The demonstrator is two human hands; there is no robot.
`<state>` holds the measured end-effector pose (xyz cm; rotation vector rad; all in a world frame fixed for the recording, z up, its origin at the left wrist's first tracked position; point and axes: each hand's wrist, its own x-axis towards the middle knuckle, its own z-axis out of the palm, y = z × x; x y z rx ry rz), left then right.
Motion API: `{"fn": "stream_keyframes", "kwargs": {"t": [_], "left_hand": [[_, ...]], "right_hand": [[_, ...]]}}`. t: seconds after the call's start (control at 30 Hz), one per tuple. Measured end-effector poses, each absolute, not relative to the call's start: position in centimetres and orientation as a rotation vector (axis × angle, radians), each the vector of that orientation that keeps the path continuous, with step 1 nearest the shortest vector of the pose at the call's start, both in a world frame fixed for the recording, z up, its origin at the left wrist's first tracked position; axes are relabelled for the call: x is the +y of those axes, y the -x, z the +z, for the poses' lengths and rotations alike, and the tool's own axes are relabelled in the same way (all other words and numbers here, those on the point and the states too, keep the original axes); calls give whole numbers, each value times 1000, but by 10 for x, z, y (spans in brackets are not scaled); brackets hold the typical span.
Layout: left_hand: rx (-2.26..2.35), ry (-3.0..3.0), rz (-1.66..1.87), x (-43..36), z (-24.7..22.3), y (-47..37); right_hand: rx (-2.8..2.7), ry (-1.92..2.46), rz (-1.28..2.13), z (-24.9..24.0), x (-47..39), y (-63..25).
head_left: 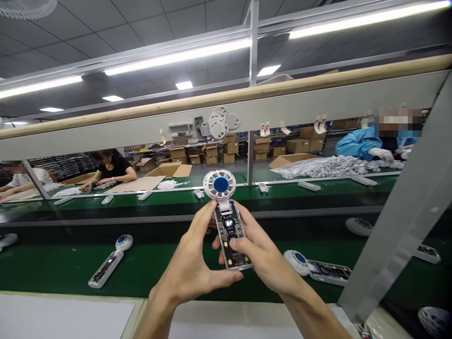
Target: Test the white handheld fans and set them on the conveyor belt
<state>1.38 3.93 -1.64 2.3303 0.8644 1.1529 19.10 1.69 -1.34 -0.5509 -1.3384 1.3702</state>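
A handheld fan unit stands upright in the middle, its circuit board bare and a small display lit. Its round white head has a blue centre and points up. My left hand grips the unit from the left, with the thumb at the lower end and a finger by the neck. My right hand holds the right side, its thumb lying on the board. The fingers behind the unit are partly hidden.
Similar fan units lie on the green belt, one at left and one at right. A slanted metal post rises at right. Across the belt, several people work beside cartons and heaps of white parts.
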Motion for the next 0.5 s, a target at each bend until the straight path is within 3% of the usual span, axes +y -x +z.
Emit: {"fn": "stream_keyframes", "kwargs": {"t": [0.5], "left_hand": [[845, -2314, 1154, 40, -16, -15]], "right_hand": [[-1335, 549, 1374, -15, 18, -192]]}}
